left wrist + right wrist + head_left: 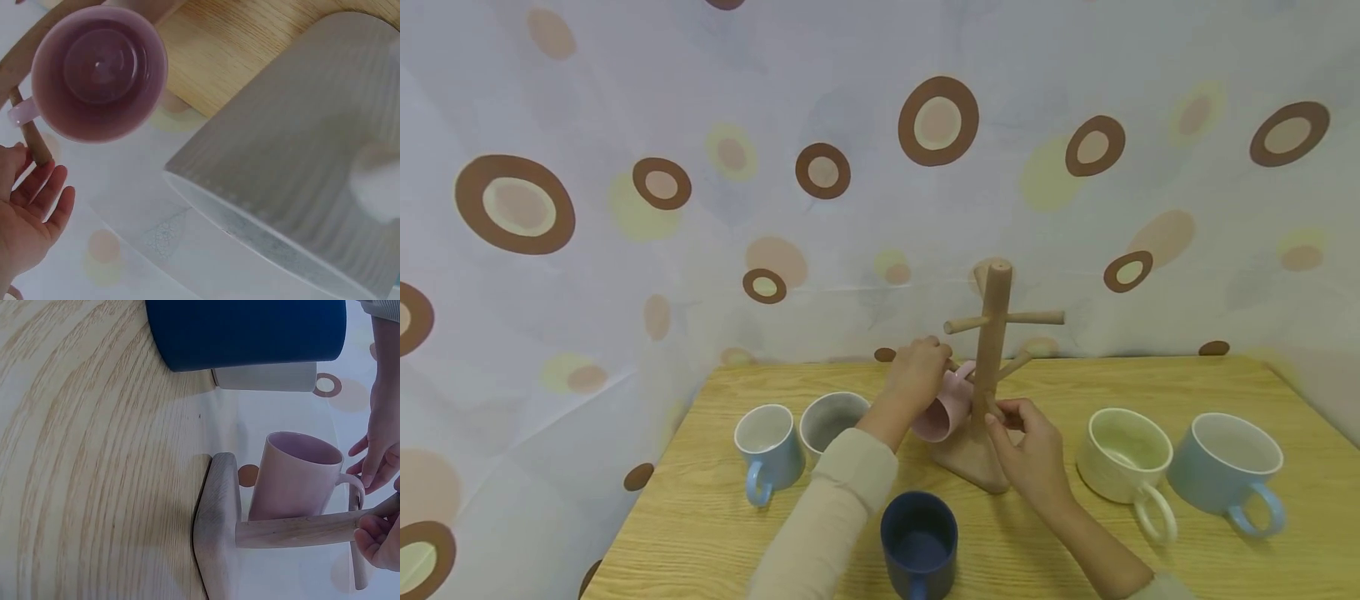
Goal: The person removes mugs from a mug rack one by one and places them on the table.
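Note:
A pink mug [945,408] hangs by its handle on a low peg of a wooden mug tree [992,333], its mouth tilted toward the front. My left hand [917,375] is just beside it, loosely bent fingers at the tip of that peg; in the left wrist view the fingertips [55,181] touch the peg's end, apart from the mug. With thumb and fingers my right hand [1033,454] pinches the tree's post low down, also seen in the right wrist view, where fingertips [372,540] press on the post.
A navy mug [919,542] stands in front of the tree. Left are a small light-blue mug [772,454] and a grey-white ribbed mug [300,137], partly behind my left arm. A cream mug [1116,467] and a wide blue mug [1217,475] stand right. A patterned curtain [880,208] backs the table.

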The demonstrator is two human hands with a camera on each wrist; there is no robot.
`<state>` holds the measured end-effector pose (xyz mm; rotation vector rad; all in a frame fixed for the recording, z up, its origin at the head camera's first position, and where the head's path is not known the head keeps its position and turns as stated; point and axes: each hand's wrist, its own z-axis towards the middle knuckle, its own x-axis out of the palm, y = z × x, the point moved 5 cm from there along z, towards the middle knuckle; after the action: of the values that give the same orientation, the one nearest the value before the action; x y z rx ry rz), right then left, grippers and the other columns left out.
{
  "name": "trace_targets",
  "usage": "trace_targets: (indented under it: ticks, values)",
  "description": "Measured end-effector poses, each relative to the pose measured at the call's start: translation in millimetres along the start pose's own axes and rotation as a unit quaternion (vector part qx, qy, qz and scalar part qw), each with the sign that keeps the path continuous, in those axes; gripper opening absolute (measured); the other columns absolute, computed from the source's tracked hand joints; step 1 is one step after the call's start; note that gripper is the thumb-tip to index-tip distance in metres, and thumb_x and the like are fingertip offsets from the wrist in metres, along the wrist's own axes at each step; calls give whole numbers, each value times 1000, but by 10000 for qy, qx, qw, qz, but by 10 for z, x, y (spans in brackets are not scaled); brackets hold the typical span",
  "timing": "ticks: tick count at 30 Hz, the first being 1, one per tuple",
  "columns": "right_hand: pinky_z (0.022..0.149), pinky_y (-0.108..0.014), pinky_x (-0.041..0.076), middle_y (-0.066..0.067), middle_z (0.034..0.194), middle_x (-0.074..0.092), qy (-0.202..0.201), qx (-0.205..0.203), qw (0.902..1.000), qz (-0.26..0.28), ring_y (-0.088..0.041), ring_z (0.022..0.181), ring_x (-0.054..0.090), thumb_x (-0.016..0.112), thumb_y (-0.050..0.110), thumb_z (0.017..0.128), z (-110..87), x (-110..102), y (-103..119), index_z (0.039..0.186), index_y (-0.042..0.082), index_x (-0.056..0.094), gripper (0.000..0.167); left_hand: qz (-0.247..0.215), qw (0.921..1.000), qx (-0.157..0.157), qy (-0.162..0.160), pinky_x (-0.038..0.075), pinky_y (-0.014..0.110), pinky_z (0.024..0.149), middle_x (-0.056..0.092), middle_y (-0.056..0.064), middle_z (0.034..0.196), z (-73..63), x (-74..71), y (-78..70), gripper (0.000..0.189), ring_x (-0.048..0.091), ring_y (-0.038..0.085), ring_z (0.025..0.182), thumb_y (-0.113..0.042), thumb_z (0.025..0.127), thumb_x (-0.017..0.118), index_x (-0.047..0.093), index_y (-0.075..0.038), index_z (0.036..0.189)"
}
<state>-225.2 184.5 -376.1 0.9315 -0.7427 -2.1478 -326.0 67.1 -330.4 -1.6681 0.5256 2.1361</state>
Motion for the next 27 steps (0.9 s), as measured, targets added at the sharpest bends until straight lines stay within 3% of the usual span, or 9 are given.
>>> trace_targets:
  ticks: [9, 13, 18, 24, 27]
  values:
    - [67, -27, 52, -12, 80, 66, -149, -423, 9989, -145, -22, 72, 62, 65, -4, 78, 6, -12, 48, 90, -6, 62, 13, 133, 9991, 267, -306, 51, 25, 71, 66, -4, 89, 61, 34, 25, 19, 63, 14, 84, -32, 85, 59, 68, -19, 94]
    - [67, -32, 54, -13, 80, 66, -154, -558, 9981, -194, -26, 73, 63, 65, -5, 78, 1, -14, 52, 90, -7, 62, 13, -70, 9992, 298, -270, 51, 25, 73, 65, -4, 88, 67, 50, 33, 18, 63, 13, 83, -32, 85, 59, 68, -19, 93]
    - [66, -38, 53, -12, 78, 64, -243, -930, 9943, -462, -25, 73, 62, 68, -4, 75, 3, -16, 42, 87, -6, 62, 14, 63, 9992, 325, -211, 51, 25, 75, 65, -4, 90, 62, 45, 23, 18, 63, 13, 85, -31, 86, 58, 68, -20, 97]
    - [62, -39, 50, -13, 77, 59, -276, -1995, 9734, -1090, -26, 74, 57, 72, -2, 71, -1, -62, 93, 80, -4, 58, 17, 504, 9981, 349, 53, 51, 26, 77, 65, -5, 97, 66, 66, 22, 21, 62, 13, 90, -28, 85, 59, 65, -22, 104]
    - [61, -35, 51, -13, 76, 57, -283, -2545, 9571, -1358, -25, 73, 56, 65, 12, 85, -9, -69, 129, 78, -4, 57, 19, 646, 9971, 406, 68, 50, 25, 76, 65, -6, 97, 58, 71, 24, 20, 62, 13, 90, -28, 86, 59, 64, -22, 104]
